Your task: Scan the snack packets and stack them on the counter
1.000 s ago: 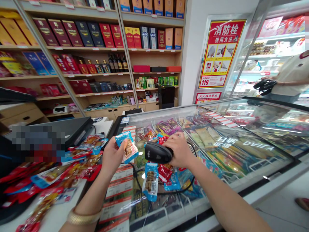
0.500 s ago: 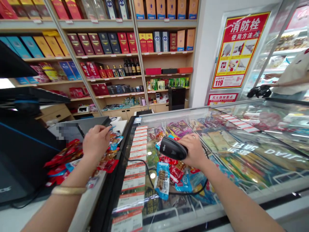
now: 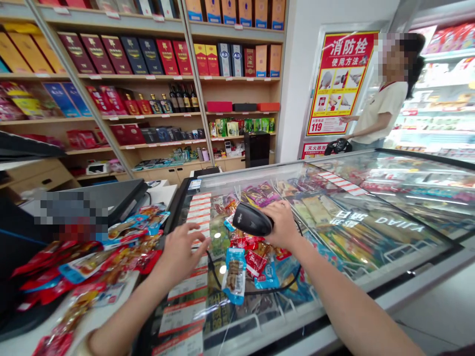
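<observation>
Your right hand (image 3: 284, 225) is wrapped around the grip of a black handheld scanner (image 3: 253, 219), its nose aimed toward 9 o'clock. The scanner sits above the glass top of the freezer (image 3: 445, 264), over a loose heap of red packets (image 3: 256, 262) lying at its 6 o'clock. A blue-edged packet (image 3: 234, 275) with a clear middle lies on the glass at the scanner's 7 o'clock, on the near side of that heap. A black cord (image 3: 213, 268) curves around these packets.

Your left hand (image 3: 185, 249) is at the scanner's 8 o'clock, fingers spread and thumb apart, above a column of price tags (image 3: 181, 316); you cannot tell from this angle whether the fingertips touch them. At that hand's 9 o'clock, a pile of red and blue packets (image 3: 122, 252) is strewn over the white bench (image 3: 115, 316).

From the scanner, shelves (image 3: 237, 89) of boxes and bottles stand between 10 and 12 o'clock, and a red poster (image 3: 341, 84) hangs at 1 o'clock. Another person (image 3: 386, 113) in a pale top stands at 2 o'clock, beyond the freezer.
</observation>
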{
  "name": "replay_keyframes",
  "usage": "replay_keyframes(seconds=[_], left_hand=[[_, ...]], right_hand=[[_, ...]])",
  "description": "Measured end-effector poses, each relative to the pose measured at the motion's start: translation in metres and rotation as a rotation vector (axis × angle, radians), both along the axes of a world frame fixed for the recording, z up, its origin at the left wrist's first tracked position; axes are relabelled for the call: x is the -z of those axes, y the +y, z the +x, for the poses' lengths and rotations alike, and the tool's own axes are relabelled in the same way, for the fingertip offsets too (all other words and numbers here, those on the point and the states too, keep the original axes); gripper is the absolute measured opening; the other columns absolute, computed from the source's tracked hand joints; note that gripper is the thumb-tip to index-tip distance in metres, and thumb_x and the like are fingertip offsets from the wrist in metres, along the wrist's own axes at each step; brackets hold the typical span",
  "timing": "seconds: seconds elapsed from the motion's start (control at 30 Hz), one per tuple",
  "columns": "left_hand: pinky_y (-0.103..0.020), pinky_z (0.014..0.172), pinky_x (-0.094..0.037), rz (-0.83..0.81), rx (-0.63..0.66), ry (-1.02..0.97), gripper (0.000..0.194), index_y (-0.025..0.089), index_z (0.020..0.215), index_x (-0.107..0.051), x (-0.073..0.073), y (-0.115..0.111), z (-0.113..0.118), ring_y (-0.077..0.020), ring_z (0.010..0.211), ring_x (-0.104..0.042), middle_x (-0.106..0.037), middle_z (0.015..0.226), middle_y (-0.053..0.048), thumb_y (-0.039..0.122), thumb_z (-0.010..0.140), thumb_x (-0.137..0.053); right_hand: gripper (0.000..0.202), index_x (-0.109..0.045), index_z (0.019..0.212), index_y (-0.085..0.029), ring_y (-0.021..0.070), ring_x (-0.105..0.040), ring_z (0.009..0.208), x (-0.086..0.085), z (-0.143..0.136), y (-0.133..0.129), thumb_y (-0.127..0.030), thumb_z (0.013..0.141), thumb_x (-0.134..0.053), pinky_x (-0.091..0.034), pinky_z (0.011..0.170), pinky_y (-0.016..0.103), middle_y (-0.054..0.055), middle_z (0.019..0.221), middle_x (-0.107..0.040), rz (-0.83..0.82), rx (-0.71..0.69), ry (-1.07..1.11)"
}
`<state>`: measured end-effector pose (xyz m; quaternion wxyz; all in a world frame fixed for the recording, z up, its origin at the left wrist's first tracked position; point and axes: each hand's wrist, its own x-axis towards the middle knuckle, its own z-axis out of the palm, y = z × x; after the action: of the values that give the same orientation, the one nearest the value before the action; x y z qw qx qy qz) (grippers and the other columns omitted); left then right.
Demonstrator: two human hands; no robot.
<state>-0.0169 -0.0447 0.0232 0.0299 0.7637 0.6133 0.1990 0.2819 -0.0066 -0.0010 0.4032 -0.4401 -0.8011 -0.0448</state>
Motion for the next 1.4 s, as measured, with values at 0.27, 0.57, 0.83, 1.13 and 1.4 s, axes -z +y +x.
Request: replay_keyframes(seconds=[0.27, 0.57, 0.83, 1.13, 1.4], left_hand=[[-0.053, 0.110, -0.034, -0.222, -0.006, 0.053, 0.036, 0.021, 0.070, -0.066, 0.037, -0.033, 0.067, -0.0369, 0.129, -0.047, -0.061, 0.129, -0.015, 0.057, 0.074, -0.068], [-0.030, 0.060, -0.048, -0.254, -0.047, -0.914, 0.045, 0.020, 0.085, -0.058, 0.020, -0.017, 0.047, -0.0158, 0.062, -0.056, -0.061, 0.071, 0.000, 0.062, 0.069, -0.067], [-0.023, 0.054, -0.048, 0.038, -0.210, -1.430, 0.054, 0.020, 0.087, -0.057, -0.010, 0.005, 0.020, -0.0119, 0.062, -0.059, -0.065, 0.076, 0.003, 0.057, 0.056, -0.081], [-0.021, 0.060, -0.051, 0.094, -0.154, -1.416, 0.055, 0.018, 0.088, -0.061, 0.005, 0.005, 0.016, -0.0109, 0.067, -0.060, -0.067, 0.078, 0.002, 0.057, 0.057, -0.084], [-0.021, 0.059, -0.050, 0.109, -0.160, -1.394, 0.052, 0.018, 0.085, -0.062, 0.005, 0.005, 0.017, -0.0104, 0.065, -0.058, -0.067, 0.076, 0.002, 0.056, 0.057, -0.084]], right_hand=[[0.034, -0.071, 0.094, -0.020, 0.0198, -0.057, 0.086, 0.002, 0.001, 0.003, -0.040, 0.066, -0.071, -0.027, 0.090, 0.038, 0.005, 0.087, -0.072, -0.013, 0.015, -0.015], [0.028, -0.070, 0.089, -0.021, 0.0195, -0.056, 0.085, -0.001, 0.004, 0.003, -0.039, 0.068, -0.068, -0.026, 0.089, 0.037, 0.004, 0.083, -0.071, 0.009, 0.025, 0.033], [0.033, -0.071, 0.094, -0.022, 0.0189, -0.056, 0.087, -0.010, -0.002, -0.009, -0.043, 0.069, -0.068, -0.027, 0.089, 0.036, 0.004, 0.087, -0.071, -0.029, -0.189, 0.007], [0.028, -0.070, 0.090, -0.021, 0.0181, -0.056, 0.086, -0.015, -0.017, -0.023, -0.038, 0.069, -0.064, -0.026, 0.091, 0.038, 0.003, 0.085, -0.072, -0.088, -0.296, -0.082], [0.027, -0.070, 0.090, -0.022, 0.0172, -0.055, 0.085, -0.016, -0.018, -0.022, -0.037, 0.069, -0.064, -0.024, 0.089, 0.038, 0.002, 0.084, -0.072, -0.076, -0.311, -0.079]])
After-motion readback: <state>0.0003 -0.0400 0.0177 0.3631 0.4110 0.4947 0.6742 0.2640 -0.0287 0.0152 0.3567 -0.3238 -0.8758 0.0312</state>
